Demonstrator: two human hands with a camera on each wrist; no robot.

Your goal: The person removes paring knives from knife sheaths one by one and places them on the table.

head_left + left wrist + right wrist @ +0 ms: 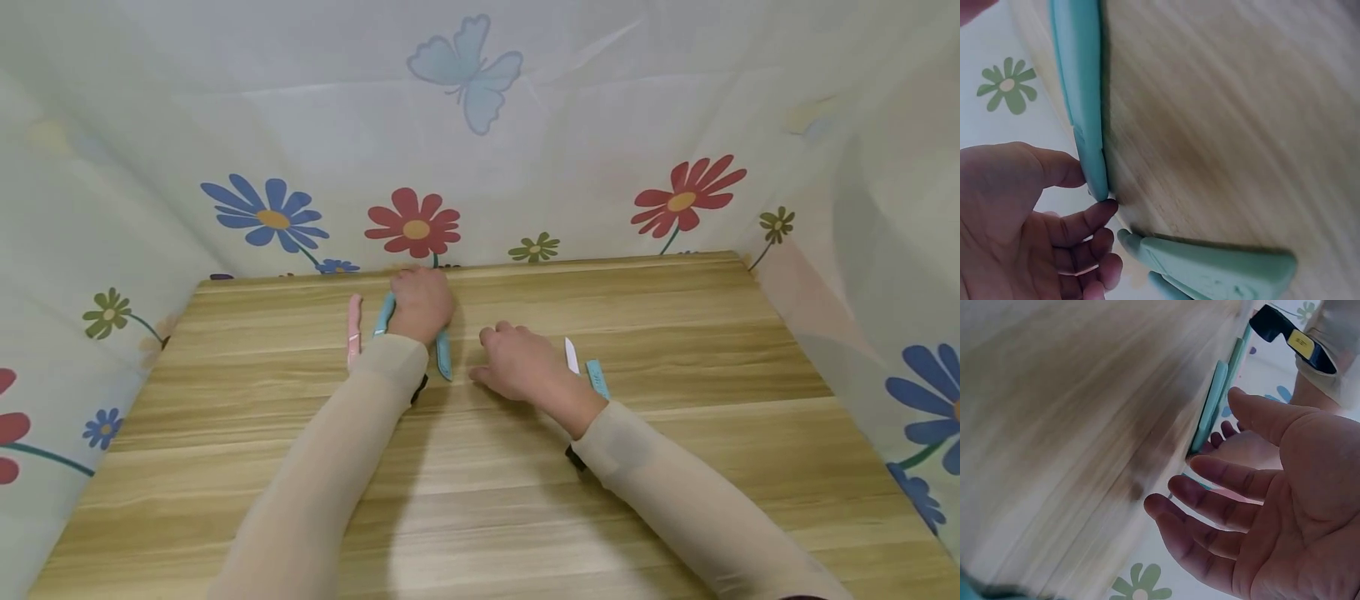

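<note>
Head view showed the teal knife [444, 354] just left of the frame's centre, its near end pointing toward the bottom edge and its far end under your left hand [422, 304]. You pinched that far end between thumb and index finger, as the left wrist view showed, with the other fingers bent loosely beside it; holding only the tip probably left the long body free to be turned or slid. Whether it was lifted at all, I could not tell.

To its left, a second teal knife [385, 312] and a pink knife [355, 327] lay roughly parallel, apart from each other, presumably spaced so each could be taken alone. Your right hand [521, 362] hung near the middle of the frame, fingers spread and slightly bent, holding nothing, perhaps kept close to help.

Right of centre, a white blade [572, 356] and a short teal piece [597, 379] lay side by side, their lower ends hidden by your arm. Everything lay on the wood-grain surface [487, 517], before a flowered cloth [337, 108] across the frame's top.
</note>
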